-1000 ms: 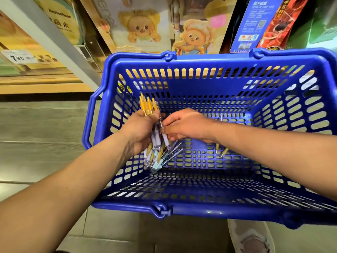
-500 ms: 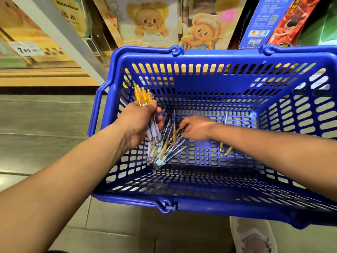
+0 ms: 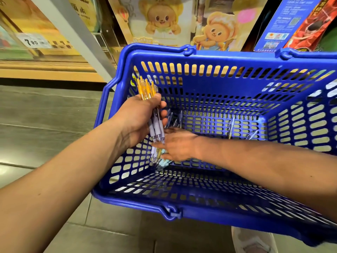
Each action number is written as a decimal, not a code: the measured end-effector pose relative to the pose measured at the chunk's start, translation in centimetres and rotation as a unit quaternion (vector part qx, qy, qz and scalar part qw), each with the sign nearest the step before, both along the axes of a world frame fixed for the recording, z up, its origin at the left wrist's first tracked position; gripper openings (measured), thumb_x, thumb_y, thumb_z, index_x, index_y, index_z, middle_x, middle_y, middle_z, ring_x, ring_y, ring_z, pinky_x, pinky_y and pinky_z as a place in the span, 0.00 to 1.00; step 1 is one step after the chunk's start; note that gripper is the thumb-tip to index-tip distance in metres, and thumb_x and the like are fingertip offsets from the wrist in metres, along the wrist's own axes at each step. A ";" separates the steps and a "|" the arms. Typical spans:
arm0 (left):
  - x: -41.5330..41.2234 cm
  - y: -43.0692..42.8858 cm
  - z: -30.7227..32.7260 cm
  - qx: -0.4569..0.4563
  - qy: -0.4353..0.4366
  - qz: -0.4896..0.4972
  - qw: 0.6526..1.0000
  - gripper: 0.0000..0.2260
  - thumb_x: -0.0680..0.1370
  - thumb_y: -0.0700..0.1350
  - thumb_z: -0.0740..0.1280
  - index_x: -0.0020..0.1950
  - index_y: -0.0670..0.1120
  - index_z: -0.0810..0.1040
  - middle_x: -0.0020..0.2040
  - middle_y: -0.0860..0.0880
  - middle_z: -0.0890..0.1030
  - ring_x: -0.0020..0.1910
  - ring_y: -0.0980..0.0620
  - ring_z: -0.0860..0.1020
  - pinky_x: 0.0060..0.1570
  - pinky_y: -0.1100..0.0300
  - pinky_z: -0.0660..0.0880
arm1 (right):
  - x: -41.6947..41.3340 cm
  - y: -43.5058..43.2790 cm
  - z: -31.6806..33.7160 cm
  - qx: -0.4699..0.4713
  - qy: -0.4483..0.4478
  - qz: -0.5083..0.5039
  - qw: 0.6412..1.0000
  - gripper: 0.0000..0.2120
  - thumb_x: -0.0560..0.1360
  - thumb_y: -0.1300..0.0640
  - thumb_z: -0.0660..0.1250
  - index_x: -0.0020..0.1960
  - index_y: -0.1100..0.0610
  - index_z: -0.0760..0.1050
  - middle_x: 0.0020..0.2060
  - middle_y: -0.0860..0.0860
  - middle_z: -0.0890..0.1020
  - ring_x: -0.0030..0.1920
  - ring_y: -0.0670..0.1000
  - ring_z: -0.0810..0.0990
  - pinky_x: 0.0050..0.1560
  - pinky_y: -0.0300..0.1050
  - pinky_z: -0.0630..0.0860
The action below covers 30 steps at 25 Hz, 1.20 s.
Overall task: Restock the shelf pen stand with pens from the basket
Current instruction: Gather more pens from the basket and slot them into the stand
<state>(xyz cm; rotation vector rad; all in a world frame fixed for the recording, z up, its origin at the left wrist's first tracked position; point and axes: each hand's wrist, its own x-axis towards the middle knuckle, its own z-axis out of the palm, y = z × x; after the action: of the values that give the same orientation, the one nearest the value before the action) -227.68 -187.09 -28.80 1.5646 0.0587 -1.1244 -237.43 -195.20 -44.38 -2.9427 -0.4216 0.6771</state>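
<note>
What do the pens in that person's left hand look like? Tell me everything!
The bunch of pens is a handful of click pens, plastic by the look. Their see-through orange tops with push buttons stick up above the fist. Pale lilac grips and clear pointed tips poke out below. The left hand grips them round the middle, nearly upright and leaning a little, over the left side of the blue basket. The tips hang close to the right hand; whether they touch it cannot be told.
</note>
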 end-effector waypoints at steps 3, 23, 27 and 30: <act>0.2 0.0 0.0 0.007 -0.002 0.002 1.000 0.04 0.85 0.44 0.64 0.52 0.44 0.74 0.36 0.50 0.81 0.31 0.54 0.79 0.36 0.58 0.82 | -1.0 -0.8 0.1 0.016 0.028 -0.044 0.999 0.32 0.80 0.36 0.55 0.80 0.42 0.49 0.80 0.52 0.55 0.80 0.57 0.51 0.77 0.62 0.54; -1.1 -2.5 -1.5 0.027 0.022 -0.038 0.999 0.04 0.85 0.42 0.63 0.54 0.45 0.77 0.35 0.51 0.82 0.31 0.55 0.81 0.36 0.56 0.82 | -11.8 -13.8 2.5 -0.031 0.096 -0.165 0.981 0.31 0.76 0.49 0.70 0.76 0.43 0.61 0.77 0.45 0.61 0.77 0.49 0.61 0.77 0.58 0.49; -1.8 -3.0 -2.2 0.029 0.022 -0.063 0.997 0.04 0.85 0.43 0.62 0.54 0.46 0.76 0.36 0.50 0.81 0.31 0.54 0.80 0.37 0.57 0.82 | -11.3 -13.6 2.7 -0.009 0.006 -0.307 0.952 0.25 0.75 0.52 0.72 0.70 0.47 0.69 0.64 0.50 0.72 0.65 0.56 0.73 0.65 0.53 0.68; -2.1 -3.4 -2.7 0.036 0.017 -0.076 0.996 0.05 0.85 0.42 0.62 0.53 0.47 0.76 0.36 0.51 0.81 0.31 0.55 0.80 0.35 0.57 0.81 | -11.1 -13.8 2.8 -0.091 0.000 -0.392 0.916 0.19 0.75 0.58 0.71 0.64 0.54 0.72 0.57 0.54 0.73 0.57 0.59 0.76 0.53 0.54 0.76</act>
<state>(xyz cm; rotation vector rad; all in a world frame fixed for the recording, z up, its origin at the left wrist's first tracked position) -229.82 -190.45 -31.47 1.6362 0.0025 -1.2811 -248.55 -209.00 -41.59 -2.8803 0.8305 0.6060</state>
